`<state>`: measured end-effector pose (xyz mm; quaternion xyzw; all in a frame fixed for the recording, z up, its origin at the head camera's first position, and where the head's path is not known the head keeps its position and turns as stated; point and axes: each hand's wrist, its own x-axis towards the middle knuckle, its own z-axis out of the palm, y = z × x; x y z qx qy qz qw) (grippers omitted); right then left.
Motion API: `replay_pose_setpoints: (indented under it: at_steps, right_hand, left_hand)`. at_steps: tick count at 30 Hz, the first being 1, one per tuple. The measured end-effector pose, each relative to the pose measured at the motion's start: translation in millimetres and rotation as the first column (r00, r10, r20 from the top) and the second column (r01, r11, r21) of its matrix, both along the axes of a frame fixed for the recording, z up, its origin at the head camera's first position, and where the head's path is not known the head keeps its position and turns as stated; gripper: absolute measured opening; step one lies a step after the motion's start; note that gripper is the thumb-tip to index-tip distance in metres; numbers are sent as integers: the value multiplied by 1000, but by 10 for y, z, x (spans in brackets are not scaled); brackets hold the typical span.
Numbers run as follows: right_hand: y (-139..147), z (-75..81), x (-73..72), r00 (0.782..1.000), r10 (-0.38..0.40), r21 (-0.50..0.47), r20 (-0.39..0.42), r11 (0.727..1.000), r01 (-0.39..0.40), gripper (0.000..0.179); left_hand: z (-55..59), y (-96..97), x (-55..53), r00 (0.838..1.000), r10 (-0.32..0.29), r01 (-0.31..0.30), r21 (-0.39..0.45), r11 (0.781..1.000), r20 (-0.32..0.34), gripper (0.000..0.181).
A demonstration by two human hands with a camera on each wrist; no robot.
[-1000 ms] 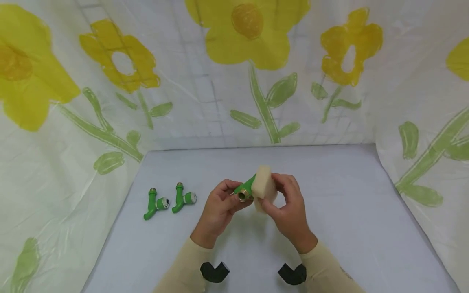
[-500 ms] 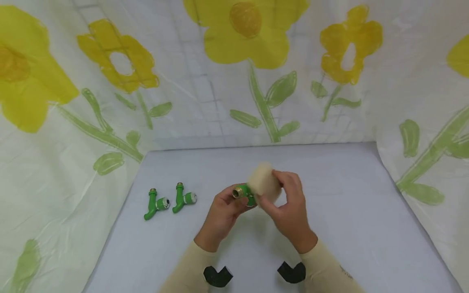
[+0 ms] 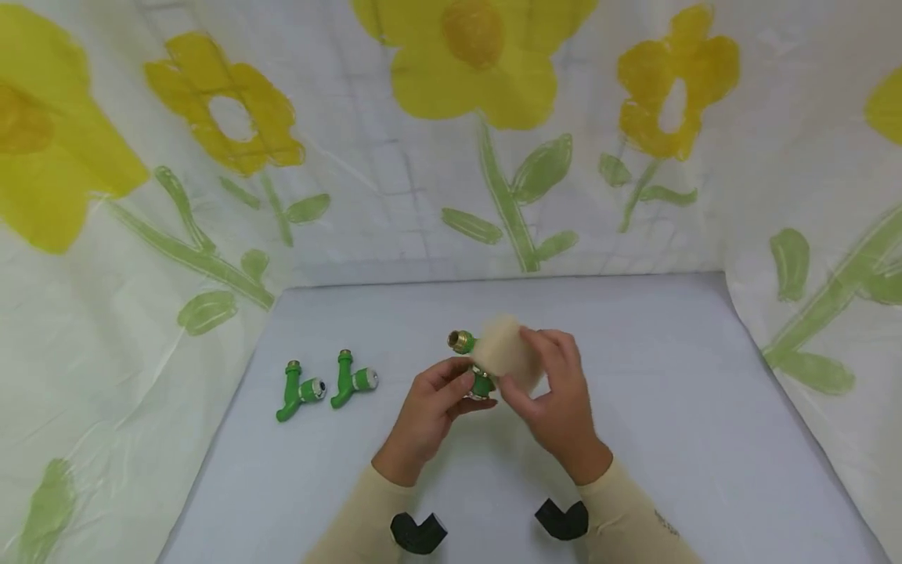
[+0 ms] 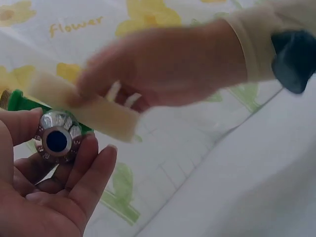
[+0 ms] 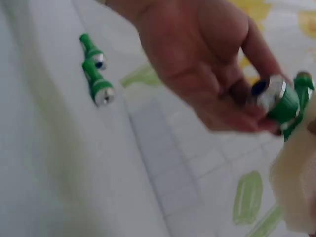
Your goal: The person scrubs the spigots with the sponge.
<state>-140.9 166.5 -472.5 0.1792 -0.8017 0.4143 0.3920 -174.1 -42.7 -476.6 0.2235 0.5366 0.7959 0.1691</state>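
Note:
My left hand (image 3: pixel 426 411) pinches a green faucet (image 3: pixel 482 384) by its round handle, thumb on one side and fingertips on the other. The handle's silver end with a dark blue centre (image 4: pixel 57 140) faces the left wrist camera. A brass threaded end (image 3: pixel 460 341) of the faucet points up and left in the head view. In my right hand (image 3: pixel 560 403) is a thick cream sponge (image 3: pixel 506 354), gripped between thumb and fingers. It lies along the faucet's body and hides part of it. Both hands are above the table, and the right one is blurred in the left wrist view.
Two more green faucets, an outer one (image 3: pixel 290 395) and an inner one (image 3: pixel 345 382), lie side by side on the left of the white table (image 3: pixel 669 407). A white sheet (image 3: pixel 352 227) painted with yellow flowers hangs behind and at both sides.
The faucet has turned in my left hand: its brass end has swung from facing me to pointing up and left. The sponge has tilted and shifted over the faucet's body, still in my right hand.

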Motion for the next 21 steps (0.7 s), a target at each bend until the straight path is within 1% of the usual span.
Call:
replay_pose_setpoints:
  at_steps: [2, 3, 4, 6, 8, 11, 13, 14, 16, 19, 20, 21]
  right_hand:
    - [64, -42, -40, 997, -66, -33, 44, 997, 67, 59]
    - [76, -57, -51, 995, -82, -42, 61, 996, 85, 59]
    - [73, -68, -50, 994, -82, -44, 72, 995, 85, 60]
    - [37, -62, -28, 997, -52, -24, 64, 998, 54, 60]
    - [-11, -27, 8, 999, -1, -10, 39, 1000, 1, 60]
    - [-56, 46, 44, 997, 77, 13, -14, 997, -77, 58]
    - [-52, 81, 43, 995, 98, 23, -33, 995, -97, 58]
    - [-43, 87, 34, 995, 91, 29, -33, 995, -90, 58]
    - [-7, 74, 1, 999, 41, 27, -11, 999, -41, 59]
    - [47, 15, -41, 996, -64, -11, 62, 998, 65, 61]
    - [56, -8, -46, 992, -88, -20, 85, 996, 90, 61]
    - [58, -26, -45, 990, -93, -28, 101, 995, 97, 62]
  left_hand:
    - [28, -7, -8, 1000, -5, 5, -2, 1000, 15, 37]
    - [36, -9, -10, 1000, -4, 4, 6, 1000, 29, 35]
    - [40, -9, -9, 999, -2, 1, 11, 1000, 40, 34]
    - [40, -6, -7, 999, 2, -3, 17, 1000, 48, 32]
    - [31, 1, -6, 999, 3, -4, 15, 1000, 46, 33]
    - [18, 6, -14, 1000, 2, -2, -34, 999, 7, 38]
    - [20, 2, -22, 1000, 1, -3, -70, 998, -21, 40]
    - [22, -3, -27, 999, 1, -4, -85, 996, -35, 40]
    - [34, -22, -34, 999, 3, -8, -100, 995, -51, 39]
    - [46, -57, -44, 998, 19, -24, -97, 995, -58, 37]
    - [50, -68, -44, 998, 24, -28, -90, 996, -53, 37]
    - [54, -77, -44, 999, 27, -31, -80, 996, -46, 37]
